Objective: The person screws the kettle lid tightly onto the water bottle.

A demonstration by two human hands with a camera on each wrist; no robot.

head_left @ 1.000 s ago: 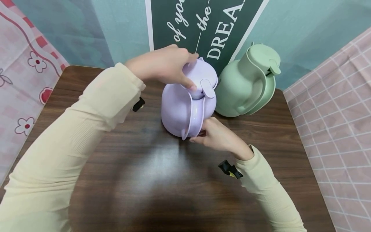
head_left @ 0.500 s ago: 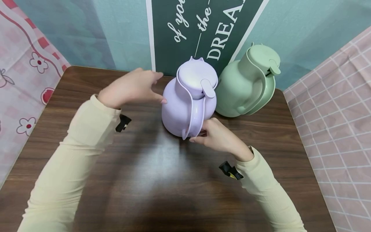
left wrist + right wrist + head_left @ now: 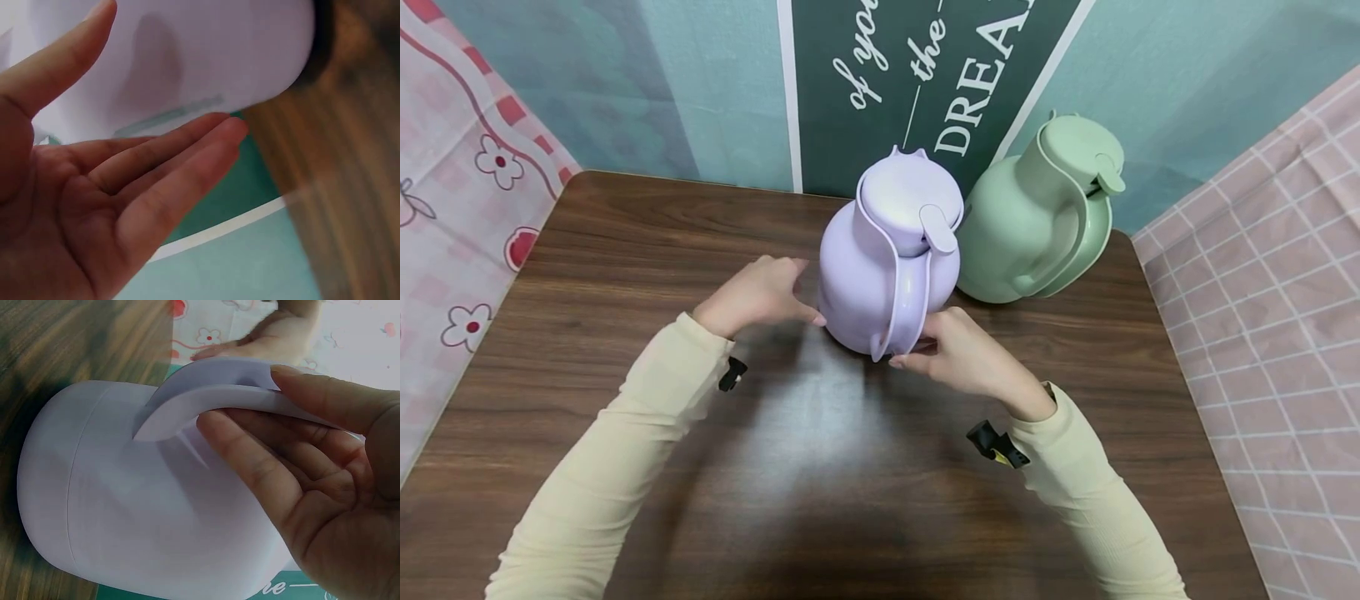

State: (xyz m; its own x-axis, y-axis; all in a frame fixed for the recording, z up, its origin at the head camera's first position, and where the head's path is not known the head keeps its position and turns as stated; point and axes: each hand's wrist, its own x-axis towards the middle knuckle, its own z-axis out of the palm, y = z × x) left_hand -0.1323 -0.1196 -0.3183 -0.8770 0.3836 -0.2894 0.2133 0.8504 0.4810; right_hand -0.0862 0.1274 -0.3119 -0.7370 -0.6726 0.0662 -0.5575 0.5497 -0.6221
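Note:
A lilac insulated jug [image 3: 857,275] stands upright on the brown wooden table [image 3: 820,500], its lid on and its handle [image 3: 910,304] facing me. My right hand [image 3: 966,354] holds that handle low down. In the right wrist view the thumb lies on one side of the handle [image 3: 187,412] and the fingers go under it. At the jug's left side is my left hand [image 3: 758,292], holding nothing. The left wrist view shows its palm [image 3: 69,219] with fingers extended and thumb apart, close to the lilac wall; whether they touch cannot be told.
A pale green jug [image 3: 1022,225] of the same shape stands right behind the lilac one, almost against it. A dark green printed panel [image 3: 887,92] hangs at the back. Pink checked cloth [image 3: 1285,317] borders the right edge, flowered cloth [image 3: 482,208] the left.
My left hand has let go of the jug's lid, moved away left, then come down beside the jug's body. The right hand and the jug have stayed in place.

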